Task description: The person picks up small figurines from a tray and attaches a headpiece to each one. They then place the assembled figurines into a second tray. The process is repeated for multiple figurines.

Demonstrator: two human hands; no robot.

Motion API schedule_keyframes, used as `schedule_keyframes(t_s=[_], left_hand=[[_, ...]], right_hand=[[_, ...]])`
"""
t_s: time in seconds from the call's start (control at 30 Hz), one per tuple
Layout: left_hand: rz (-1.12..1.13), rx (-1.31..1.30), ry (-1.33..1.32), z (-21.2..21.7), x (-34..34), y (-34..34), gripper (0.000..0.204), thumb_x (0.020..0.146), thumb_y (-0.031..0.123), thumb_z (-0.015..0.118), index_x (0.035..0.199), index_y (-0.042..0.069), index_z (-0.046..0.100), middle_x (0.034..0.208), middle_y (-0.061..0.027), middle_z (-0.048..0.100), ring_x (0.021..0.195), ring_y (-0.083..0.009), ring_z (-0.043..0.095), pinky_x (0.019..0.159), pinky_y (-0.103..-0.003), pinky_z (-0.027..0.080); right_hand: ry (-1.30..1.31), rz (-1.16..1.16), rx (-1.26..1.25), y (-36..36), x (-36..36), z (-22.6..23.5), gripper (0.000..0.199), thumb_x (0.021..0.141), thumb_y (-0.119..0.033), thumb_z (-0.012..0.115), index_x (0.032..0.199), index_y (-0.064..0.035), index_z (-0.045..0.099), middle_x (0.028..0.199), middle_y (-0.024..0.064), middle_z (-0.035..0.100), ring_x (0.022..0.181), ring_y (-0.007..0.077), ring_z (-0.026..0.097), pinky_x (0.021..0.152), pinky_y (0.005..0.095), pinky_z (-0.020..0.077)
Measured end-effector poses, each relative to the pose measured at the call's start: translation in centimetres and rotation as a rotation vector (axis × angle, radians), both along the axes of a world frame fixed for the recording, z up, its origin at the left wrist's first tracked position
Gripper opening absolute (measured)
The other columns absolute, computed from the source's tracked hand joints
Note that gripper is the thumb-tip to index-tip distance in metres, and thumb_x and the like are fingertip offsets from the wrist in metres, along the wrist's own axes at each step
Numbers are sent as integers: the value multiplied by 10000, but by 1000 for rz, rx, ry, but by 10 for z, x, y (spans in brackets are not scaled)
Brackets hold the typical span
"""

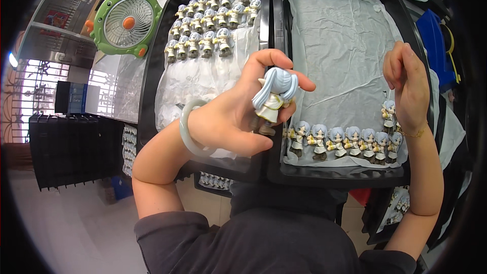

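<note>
While our left hand (228,116) grips one small figurine (274,99) with pale blue hair and a cream outfit, fingers and thumb closed around its body, we hold it raised above the gap between two black trays. A pale green bangle (188,128) sits on that wrist.

Our right hand (406,83) grasps nothing; its fingers are loosely curled, and it hovers over the right edge of the right tray (276,30). A thin gold bracelet (417,133) circles that wrist.

Right tray: lined with a crumpled white sheet (340,45). A row of figurines (345,141) of the same kind stands along its near edge, side by side, with one more figurine (388,113) standing just behind the right end of the row, near our right wrist.

Left tray (152,91): also lined in white. A cluster of matching figurines (213,23) stands in several rows at its far end.

Beyond the left tray: a green round fan (127,20) with an orange centre. To the left, lower down: a black crate (73,147). Below the trays, more figurines show in a lower tray (215,181), partly hidden.
</note>
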State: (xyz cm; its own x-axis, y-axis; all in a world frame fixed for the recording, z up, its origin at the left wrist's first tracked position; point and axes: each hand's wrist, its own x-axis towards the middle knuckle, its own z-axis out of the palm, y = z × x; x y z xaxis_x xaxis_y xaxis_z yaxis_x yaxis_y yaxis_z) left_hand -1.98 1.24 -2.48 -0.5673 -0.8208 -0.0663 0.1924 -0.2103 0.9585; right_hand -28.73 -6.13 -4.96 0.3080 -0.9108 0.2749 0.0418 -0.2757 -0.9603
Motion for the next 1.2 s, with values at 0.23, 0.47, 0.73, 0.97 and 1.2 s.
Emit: schedule_keyframes(t_s=[0.23, 0.47, 0.73, 0.97, 1.2], left_hand=[[-9, 83, 87, 3, -4, 6, 896, 479, -73, 538, 1251, 235, 203, 1265, -214, 337, 703, -155, 446, 587, -241, 334], [4, 37, 178, -3, -7, 9, 902, 465, -110, 548, 1229, 251, 233, 1287, -269, 344, 726, -187, 508, 608, -246, 377], [-17, -400, -217, -2, -3, 5, 777, 511, 32, 663, 1216, 105, 344, 1136, -186, 479, 893, -180, 499, 727, -257, 373], [127, -957, -943, 12, -8, 9, 632, 461, 215, 744, 1044, 59, 557, 816, -44, 464, 708, -192, 411, 663, -287, 320], [190, -1048, -967, 9, -8, 10, 649, 417, 264, 784, 995, 67, 562, 771, -32, 465, 669, -190, 419, 625, -290, 284]], right_hand=[[-16, 13, 28, 1, 1, -1, 375, 943, -296, 304, 625, -100, 340, 543, -26, 310, 520, 57, 271, 496, 206, 233], [-2, 29, 31, 3, 2, 2, 377, 946, -296, 300, 627, -98, 341, 553, -24, 306, 526, 59, 276, 500, 207, 236], [-2, 42, 37, 4, 3, 3, 379, 948, -296, 294, 630, -97, 344, 557, -22, 306, 529, 61, 276, 503, 208, 243], [15, 42, 26, 6, 5, 2, 383, 952, -291, 281, 626, -99, 339, 555, -23, 295, 511, 57, 261, 484, 211, 227], [39, 58, -2, 5, 4, -1, 381, 953, -284, 268, 627, -100, 338, 556, -29, 292, 501, 54, 249, 473, 213, 206]])
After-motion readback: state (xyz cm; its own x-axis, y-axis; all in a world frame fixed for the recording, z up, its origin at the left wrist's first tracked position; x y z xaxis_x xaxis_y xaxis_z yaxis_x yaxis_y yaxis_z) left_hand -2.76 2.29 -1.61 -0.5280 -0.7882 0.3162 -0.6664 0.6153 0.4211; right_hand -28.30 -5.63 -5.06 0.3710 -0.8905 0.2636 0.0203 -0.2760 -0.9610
